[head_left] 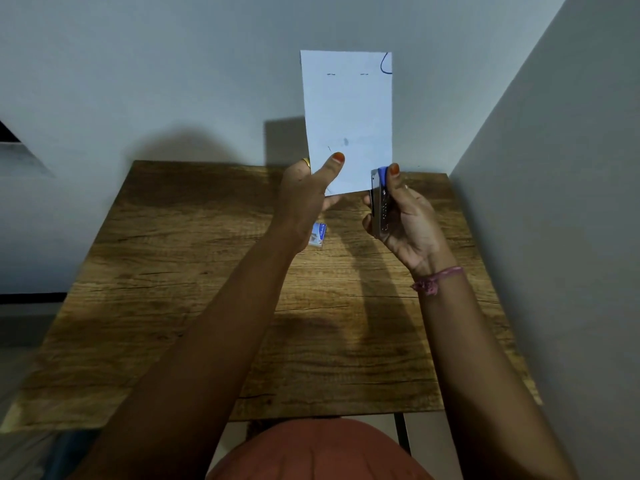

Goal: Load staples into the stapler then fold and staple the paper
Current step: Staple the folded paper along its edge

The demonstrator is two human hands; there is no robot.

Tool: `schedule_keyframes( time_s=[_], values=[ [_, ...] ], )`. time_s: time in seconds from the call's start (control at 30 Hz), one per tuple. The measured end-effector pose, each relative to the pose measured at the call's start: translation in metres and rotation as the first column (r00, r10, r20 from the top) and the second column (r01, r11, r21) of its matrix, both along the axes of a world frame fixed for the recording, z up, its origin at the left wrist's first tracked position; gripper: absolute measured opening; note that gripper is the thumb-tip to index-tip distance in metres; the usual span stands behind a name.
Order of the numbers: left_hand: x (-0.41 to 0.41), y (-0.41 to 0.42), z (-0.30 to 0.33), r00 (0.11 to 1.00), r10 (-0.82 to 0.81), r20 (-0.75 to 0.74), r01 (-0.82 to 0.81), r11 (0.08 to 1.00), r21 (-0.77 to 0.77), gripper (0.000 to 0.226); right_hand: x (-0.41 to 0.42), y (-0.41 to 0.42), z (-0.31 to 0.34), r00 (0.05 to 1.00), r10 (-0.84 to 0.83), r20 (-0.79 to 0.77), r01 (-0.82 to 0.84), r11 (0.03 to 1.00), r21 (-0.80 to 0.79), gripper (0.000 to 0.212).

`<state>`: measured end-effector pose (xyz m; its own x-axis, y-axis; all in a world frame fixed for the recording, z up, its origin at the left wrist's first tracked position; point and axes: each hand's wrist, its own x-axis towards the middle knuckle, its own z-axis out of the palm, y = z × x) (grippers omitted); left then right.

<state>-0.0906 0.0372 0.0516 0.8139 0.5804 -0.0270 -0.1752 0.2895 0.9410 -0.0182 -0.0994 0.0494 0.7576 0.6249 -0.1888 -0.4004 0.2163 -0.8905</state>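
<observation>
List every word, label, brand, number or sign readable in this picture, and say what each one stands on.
No text here can be read.
Small box lying on the table: blue and white printing, too small and blurred to read.
Paper held up by the left hand: a blue pen curve at the top right corner, two staples, no words.
Stapler in the right hand: raised marks on the metal, unreadable.

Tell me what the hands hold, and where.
Left hand pinches the folded paper at its lower left corner; right hand grips the stapler around its body.

One paper point(349, 123), one stapler point(378, 206), one staple box point(318, 234).
</observation>
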Motion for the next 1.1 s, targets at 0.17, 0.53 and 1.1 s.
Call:
schedule_keyframes(
  time_s=[0.17, 0.53, 1.1],
  values=[
    [-0.002, -0.006, -0.011, 0.95, -0.128, 0.285, 0.188, 0.963, -0.194, 0.031, -0.004, 0.004, 0.004, 1.0, 0.019, 0.025, -0.019, 1.0, 0.007, 0.034],
    [0.013, -0.048, -0.027, 0.986, 0.035, 0.16, -0.022, 0.996, -0.083, 0.064, -0.011, 0.013, -0.001, 0.999, 0.005, 0.043, -0.009, 0.995, 0.1, 0.04],
    [0.027, -0.049, -0.032, 0.966, 0.19, 0.172, -0.147, 0.96, -0.236, 0.058, -0.017, 0.029, -0.006, 0.985, -0.165, 0.056, 0.162, 0.985, 0.061, 0.023]
  ],
)
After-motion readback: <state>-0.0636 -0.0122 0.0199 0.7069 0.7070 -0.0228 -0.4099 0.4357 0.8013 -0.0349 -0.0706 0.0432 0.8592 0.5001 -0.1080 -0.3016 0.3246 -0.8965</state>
